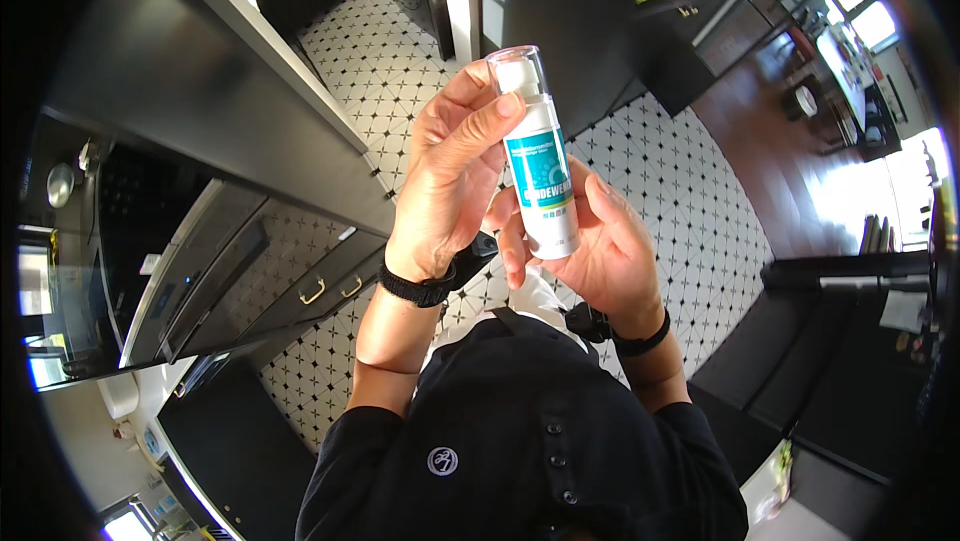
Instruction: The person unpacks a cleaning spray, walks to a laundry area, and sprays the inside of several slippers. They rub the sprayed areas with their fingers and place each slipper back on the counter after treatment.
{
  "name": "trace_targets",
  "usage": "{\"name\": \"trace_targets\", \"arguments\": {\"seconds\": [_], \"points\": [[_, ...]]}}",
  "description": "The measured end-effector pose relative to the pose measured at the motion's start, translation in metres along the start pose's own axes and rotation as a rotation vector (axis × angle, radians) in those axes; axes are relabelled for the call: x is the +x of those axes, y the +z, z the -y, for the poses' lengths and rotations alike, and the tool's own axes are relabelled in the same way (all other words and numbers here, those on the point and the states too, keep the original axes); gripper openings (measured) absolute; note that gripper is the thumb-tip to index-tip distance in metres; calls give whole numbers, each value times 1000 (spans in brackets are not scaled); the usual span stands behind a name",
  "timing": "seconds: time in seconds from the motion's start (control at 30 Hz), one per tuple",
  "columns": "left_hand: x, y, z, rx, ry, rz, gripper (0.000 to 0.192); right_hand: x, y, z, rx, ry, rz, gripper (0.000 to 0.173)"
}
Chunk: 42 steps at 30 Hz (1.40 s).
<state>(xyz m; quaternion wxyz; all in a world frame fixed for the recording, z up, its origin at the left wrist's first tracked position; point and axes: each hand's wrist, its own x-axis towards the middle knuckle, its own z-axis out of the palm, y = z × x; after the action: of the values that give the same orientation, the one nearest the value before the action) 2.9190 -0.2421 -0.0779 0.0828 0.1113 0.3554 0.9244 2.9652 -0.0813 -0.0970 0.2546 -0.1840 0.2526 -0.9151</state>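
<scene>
A white plastic bottle [551,230] with a teal label and a clear cap [517,68] is held up in front of my chest, leaning slightly left. Through the cap a white pump or spray head shows. My left hand [454,158] grips the bottle near its neck, the thumb lying across the front just below the head. Lower down, my right hand [611,256] cradles the base, with its fingers behind and under it and the thumb apart at the side. The label, which bears writing, faces me. Both wrists wear black straps.
Patterned white floor tiles [660,211] lie below. To my left are dark cabinets with brass handles [312,292] and a built-in appliance [214,271]. Dark cabinetry [577,31] stands ahead, beside a doorway. A wooden floor [757,128] begins at the right, and a black unit [832,346] stands nearby.
</scene>
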Motion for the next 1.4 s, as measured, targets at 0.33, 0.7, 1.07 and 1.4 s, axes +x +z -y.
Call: {"name": "trace_targets", "arguments": {"seconds": [0.33, 0.7, 1.07, 1.4], "points": [[184, -52, -33, 194, 200, -206, 43, 201, -103, 88, -54, 228, 160, 63], [317, -178, -108, 209, 338, -419, 40, 424, -174, 66, 45, 450, 244, 67], [456, -354, -251, 222, 375, -380, 42, 684, -199, -5, 145, 509, 346, 50], [564, -501, -360, 242, 426, -491, 45, 901, -234, -66, 124, 578, 388, 55]]}}
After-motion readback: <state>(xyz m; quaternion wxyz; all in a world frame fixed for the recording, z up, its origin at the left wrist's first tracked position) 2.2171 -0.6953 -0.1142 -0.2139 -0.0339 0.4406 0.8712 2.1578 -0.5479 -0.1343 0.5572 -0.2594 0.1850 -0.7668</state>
